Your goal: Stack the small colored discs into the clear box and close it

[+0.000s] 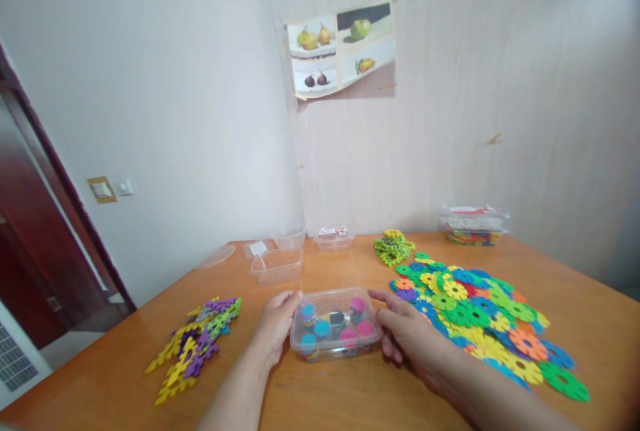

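Note:
A clear plastic box (334, 348) with several small round pieces in it, topped in blue, pink and one black, sits in front of me at the middle of the table. Its lid appears to be on. My left hand (278, 326) grips the left end, thumb along the upper rim. On the right end, my right hand (406, 326) holds the box between thumb and fingers, the index finger reaching to the far corner. Some of the fingertips are hidden behind the box walls.
Right of the box spreads a heap of colourful notched discs (465, 311). A pile of yellow, purple and green toothed pieces (200, 344) lies left. Behind stand an open clear tub (277, 267), a green stack (393, 248) and a filled box (474, 226) by the wall.

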Tool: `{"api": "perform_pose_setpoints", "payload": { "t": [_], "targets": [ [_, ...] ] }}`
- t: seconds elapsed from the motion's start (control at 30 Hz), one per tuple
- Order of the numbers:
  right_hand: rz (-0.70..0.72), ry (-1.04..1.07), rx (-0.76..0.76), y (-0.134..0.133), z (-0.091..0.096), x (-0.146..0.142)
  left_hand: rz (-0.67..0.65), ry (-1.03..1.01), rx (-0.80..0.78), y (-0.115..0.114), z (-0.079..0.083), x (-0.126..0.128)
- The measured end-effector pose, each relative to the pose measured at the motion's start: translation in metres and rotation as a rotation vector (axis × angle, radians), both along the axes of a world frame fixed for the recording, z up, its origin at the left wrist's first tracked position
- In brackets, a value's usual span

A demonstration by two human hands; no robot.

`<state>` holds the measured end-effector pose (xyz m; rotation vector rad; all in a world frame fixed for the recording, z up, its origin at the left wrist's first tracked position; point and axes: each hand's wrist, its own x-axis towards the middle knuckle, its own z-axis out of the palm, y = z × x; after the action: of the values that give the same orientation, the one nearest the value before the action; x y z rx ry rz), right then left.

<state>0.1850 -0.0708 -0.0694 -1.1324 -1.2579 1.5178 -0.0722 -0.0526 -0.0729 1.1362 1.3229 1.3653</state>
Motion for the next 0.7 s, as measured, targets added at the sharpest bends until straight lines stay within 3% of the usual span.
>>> {"api": "perform_pose_setpoints", "payload": {
  "t": [0.23, 0.47, 0.7],
  "targets": [
    [0.030, -0.008, 0.014, -0.003, 0.005, -0.001, -0.041, -0.013, -0.055, -0.001, 0.002, -0.004],
    [-0.017, -0.094, 0.045, -0.005, 0.013, -0.001, -0.002, 0.029, -0.009, -0.003, 0.006, 0.000],
    [-0.037, -0.155, 0.239, 0.001, 0.014, 0.001, 0.087, 0.121, 0.120, -0.009, 0.018, 0.000]
  ]
}}
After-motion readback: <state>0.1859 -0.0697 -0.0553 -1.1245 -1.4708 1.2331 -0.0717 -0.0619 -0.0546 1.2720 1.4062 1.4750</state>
